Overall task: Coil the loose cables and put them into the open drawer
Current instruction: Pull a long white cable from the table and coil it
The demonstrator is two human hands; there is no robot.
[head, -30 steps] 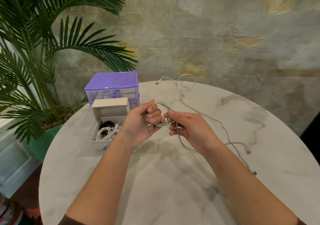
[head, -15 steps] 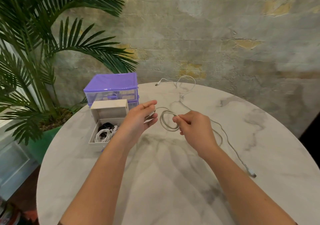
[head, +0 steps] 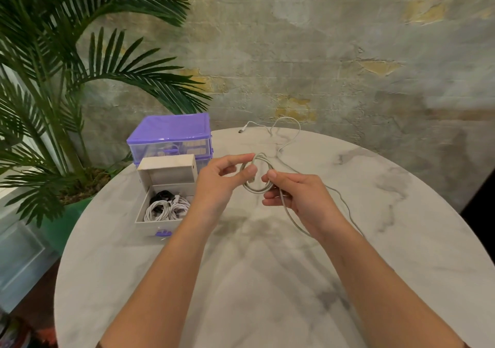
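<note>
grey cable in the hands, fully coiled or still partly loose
Partly loose. A few loops of the grey cable sit between the left hand and right hand; its tail trails across the table.

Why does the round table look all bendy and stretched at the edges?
Head view: a wide-angle lens curves the table rim and stretches the forearms near the bottom; soft dim light throws only faint shadows under the hands; the grey cable and drawer stay fairly sharp, with slight blur.

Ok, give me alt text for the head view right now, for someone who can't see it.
Two hands hold a partly coiled grey cable over a round marble table: the left hand pinches the loop, the right hand grips it. An open drawer holding coiled cables sits left, before a purple organizer.
</note>
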